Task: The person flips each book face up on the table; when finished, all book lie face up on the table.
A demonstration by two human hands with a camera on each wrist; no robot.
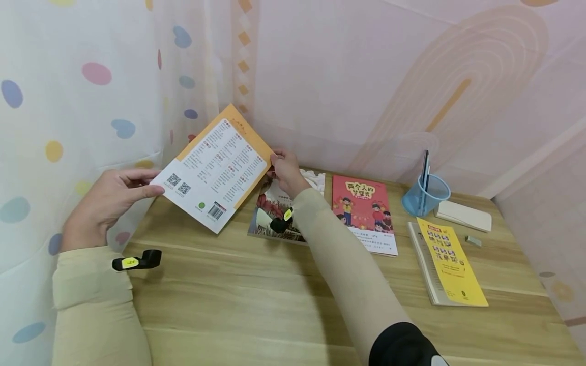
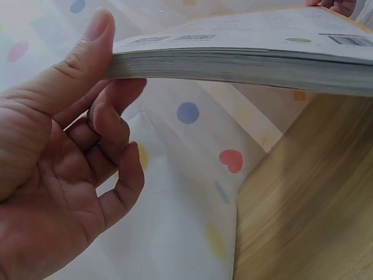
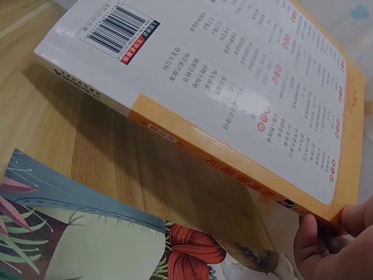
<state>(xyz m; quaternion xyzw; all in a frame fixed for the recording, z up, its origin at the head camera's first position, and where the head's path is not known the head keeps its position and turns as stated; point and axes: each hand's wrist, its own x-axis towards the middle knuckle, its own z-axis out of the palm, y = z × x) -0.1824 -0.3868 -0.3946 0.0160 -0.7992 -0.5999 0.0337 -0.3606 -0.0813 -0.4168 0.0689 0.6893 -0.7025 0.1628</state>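
Observation:
A thick paperback book point(image 1: 217, 170) with a white and orange back cover is held up, tilted, over the back left of the table. My left hand point(image 1: 107, 198) pinches its lower left corner; in the left wrist view the thumb lies along the top edge, the index finger is underneath and the other fingers curl free. At the upper right corner, my right hand point(image 1: 288, 175) grips the book by the orange spine end. The right wrist view shows the barcode and lists of printed text on the cover point(image 3: 233, 99). Below lies an illustrated book point(image 3: 93, 239), partly hidden by my right arm.
Right of my right forearm lies a red book point(image 1: 361, 208). Farther right are a book with a yellow cover flap point(image 1: 450, 269), a blue pen cup point(image 1: 416, 203), a white case point(image 1: 464, 216) and a small eraser point(image 1: 473, 241). Patterned curtains point(image 1: 320, 76) border the wooden table point(image 1: 220, 305).

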